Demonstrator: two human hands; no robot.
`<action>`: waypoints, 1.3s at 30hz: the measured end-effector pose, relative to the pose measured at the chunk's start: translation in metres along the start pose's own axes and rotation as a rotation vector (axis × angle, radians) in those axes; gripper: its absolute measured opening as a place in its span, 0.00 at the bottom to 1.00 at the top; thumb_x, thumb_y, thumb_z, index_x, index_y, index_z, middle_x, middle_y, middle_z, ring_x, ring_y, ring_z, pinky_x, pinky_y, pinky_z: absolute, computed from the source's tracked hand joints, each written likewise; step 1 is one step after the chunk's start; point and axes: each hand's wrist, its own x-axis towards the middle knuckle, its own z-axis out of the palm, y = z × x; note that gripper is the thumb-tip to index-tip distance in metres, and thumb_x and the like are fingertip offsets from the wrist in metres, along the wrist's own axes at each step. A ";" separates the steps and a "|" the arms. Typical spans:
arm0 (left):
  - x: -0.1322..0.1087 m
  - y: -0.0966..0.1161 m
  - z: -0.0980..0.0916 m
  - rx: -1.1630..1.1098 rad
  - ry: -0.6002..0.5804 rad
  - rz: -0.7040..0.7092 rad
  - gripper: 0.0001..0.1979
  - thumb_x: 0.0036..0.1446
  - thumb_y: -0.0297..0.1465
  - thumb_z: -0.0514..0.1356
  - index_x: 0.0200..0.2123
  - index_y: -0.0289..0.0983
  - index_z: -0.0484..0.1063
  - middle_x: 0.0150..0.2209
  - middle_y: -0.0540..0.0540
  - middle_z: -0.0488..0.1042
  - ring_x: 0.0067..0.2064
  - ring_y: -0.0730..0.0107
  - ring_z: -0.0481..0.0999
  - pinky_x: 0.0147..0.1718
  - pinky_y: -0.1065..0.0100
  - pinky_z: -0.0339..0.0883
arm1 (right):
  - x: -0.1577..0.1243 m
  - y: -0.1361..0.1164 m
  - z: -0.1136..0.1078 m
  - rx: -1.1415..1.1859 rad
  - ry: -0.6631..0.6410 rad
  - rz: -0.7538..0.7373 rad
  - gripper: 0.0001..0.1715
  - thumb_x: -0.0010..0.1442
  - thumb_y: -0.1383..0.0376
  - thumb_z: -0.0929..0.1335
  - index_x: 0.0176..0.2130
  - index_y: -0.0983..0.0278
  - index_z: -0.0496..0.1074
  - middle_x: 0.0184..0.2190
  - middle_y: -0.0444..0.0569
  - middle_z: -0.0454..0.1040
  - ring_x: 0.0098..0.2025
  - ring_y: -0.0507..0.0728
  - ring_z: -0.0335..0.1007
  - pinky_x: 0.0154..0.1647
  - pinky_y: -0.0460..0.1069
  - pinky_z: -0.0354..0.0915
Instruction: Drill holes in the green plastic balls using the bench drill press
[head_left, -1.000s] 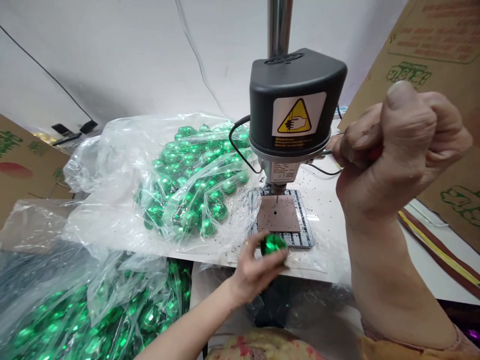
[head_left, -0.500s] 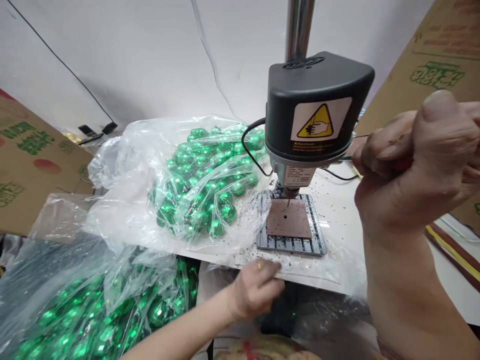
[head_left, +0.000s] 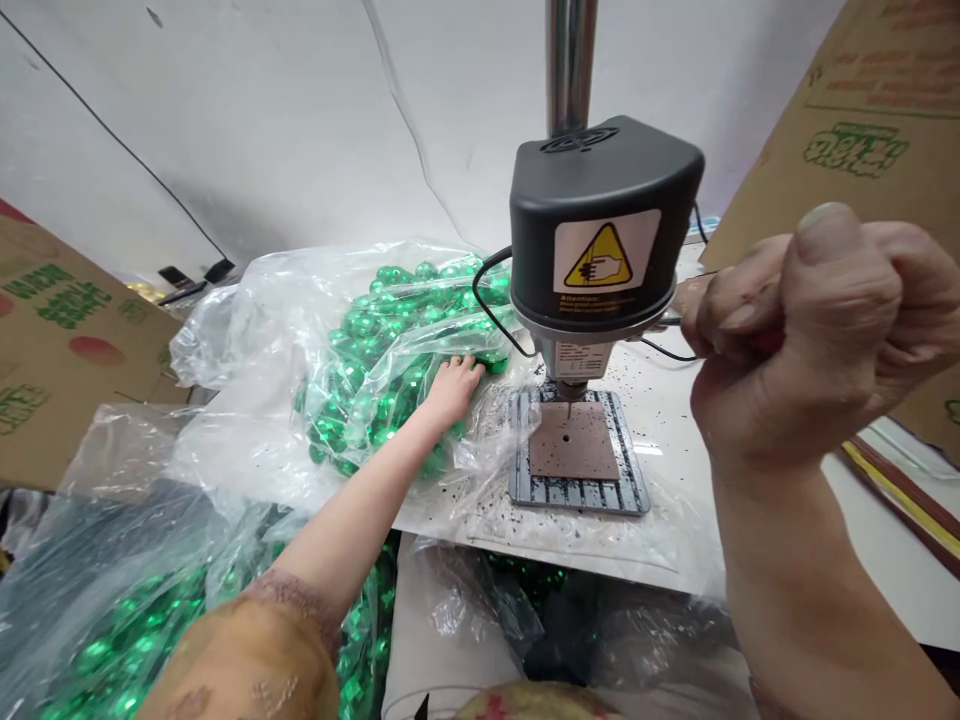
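Observation:
My left hand (head_left: pixel 456 388) reaches onto a pile of shiny green faceted balls (head_left: pixel 375 400) on the table. Its fingers are apart and rest on the balls near the pile's right edge; no ball is gripped in it that I can see. My right hand (head_left: pixel 817 330) is wrapped around the drill press handle, of which only a bit of red shows between the fingers. The black drill press head (head_left: pixel 607 190) stands between my hands, its bit (head_left: pixel 568 412) above a brown square plate (head_left: pixel 574 458) with a small hole. That plate lies on the slotted metal base (head_left: pixel 577 495).
Clear plastic sheeting (head_left: pixel 255 340) lies around and partly over the balls. More green balls in a plastic bag (head_left: pixel 135 630) are at the lower left. Dark shavings dot the white table (head_left: pixel 667 470). Cardboard boxes (head_left: pixel 67 340) stand on both sides, and a black cable (head_left: pixel 484 285) runs beside the drill.
My left hand has moved from the table's front edge forward onto the ball pile, and its curled fingers have spread. My right hand stays on the handle. The view has shifted slightly.

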 end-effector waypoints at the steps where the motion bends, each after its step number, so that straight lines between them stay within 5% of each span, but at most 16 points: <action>1: -0.001 -0.001 -0.003 -0.025 0.014 0.014 0.20 0.53 0.18 0.61 0.48 0.38 0.76 0.50 0.36 0.74 0.55 0.44 0.71 0.53 0.49 0.64 | 0.000 0.000 0.000 -0.007 0.002 0.000 0.21 0.59 0.68 0.68 0.18 0.59 0.61 0.13 0.38 0.57 0.15 0.50 0.51 0.17 0.53 0.48; 3: -0.006 0.003 -0.009 -0.175 0.072 0.044 0.21 0.53 0.22 0.64 0.51 0.40 0.75 0.47 0.40 0.75 0.52 0.49 0.73 0.53 0.52 0.65 | 0.000 0.001 0.000 -0.026 -0.002 0.006 0.22 0.59 0.66 0.69 0.17 0.59 0.61 0.13 0.38 0.57 0.15 0.50 0.52 0.17 0.53 0.49; 6: -0.023 0.023 -0.020 -0.716 0.139 0.001 0.22 0.56 0.34 0.65 0.55 0.41 0.73 0.46 0.43 0.75 0.46 0.56 0.76 0.48 0.57 0.69 | 0.000 0.002 -0.001 -0.037 -0.008 -0.012 0.23 0.58 0.64 0.70 0.17 0.59 0.62 0.12 0.38 0.58 0.14 0.51 0.54 0.17 0.53 0.50; 10: -0.045 0.058 -0.025 -1.541 -0.001 -0.179 0.23 0.59 0.41 0.63 0.57 0.42 0.69 0.46 0.44 0.76 0.39 0.63 0.78 0.39 0.60 0.74 | 0.000 0.004 -0.001 -0.029 0.015 -0.031 0.23 0.58 0.65 0.70 0.17 0.60 0.60 0.11 0.37 0.57 0.14 0.50 0.52 0.17 0.53 0.49; 14: -0.054 0.081 -0.020 -1.879 -0.102 -0.282 0.24 0.58 0.44 0.65 0.55 0.42 0.68 0.47 0.43 0.77 0.40 0.63 0.79 0.37 0.62 0.74 | 0.000 0.004 -0.001 -0.030 -0.016 -0.043 0.23 0.60 0.64 0.70 0.18 0.60 0.60 0.12 0.37 0.57 0.14 0.48 0.52 0.18 0.51 0.50; 21: -0.056 0.100 0.009 -1.705 0.112 -0.349 0.30 0.44 0.40 0.77 0.44 0.40 0.65 0.35 0.51 0.78 0.36 0.70 0.77 0.40 0.68 0.69 | -0.002 -0.001 -0.004 -0.045 -0.078 -0.024 0.24 0.62 0.62 0.69 0.19 0.60 0.59 0.14 0.38 0.56 0.15 0.49 0.51 0.17 0.51 0.49; 26: -0.052 0.106 0.023 -1.615 0.157 -0.343 0.30 0.45 0.45 0.75 0.43 0.40 0.63 0.33 0.52 0.77 0.36 0.70 0.77 0.40 0.68 0.67 | -0.003 -0.003 -0.005 -0.157 -0.095 -0.025 0.26 0.63 0.57 0.68 0.18 0.59 0.57 0.14 0.40 0.55 0.17 0.50 0.54 0.18 0.51 0.53; 39: -0.046 0.108 0.034 -1.501 0.070 -0.196 0.28 0.53 0.46 0.70 0.49 0.40 0.63 0.45 0.45 0.78 0.48 0.63 0.78 0.48 0.62 0.69 | -0.004 -0.006 -0.007 -0.129 -0.122 0.023 0.25 0.63 0.58 0.68 0.19 0.60 0.57 0.15 0.39 0.58 0.17 0.50 0.54 0.20 0.52 0.53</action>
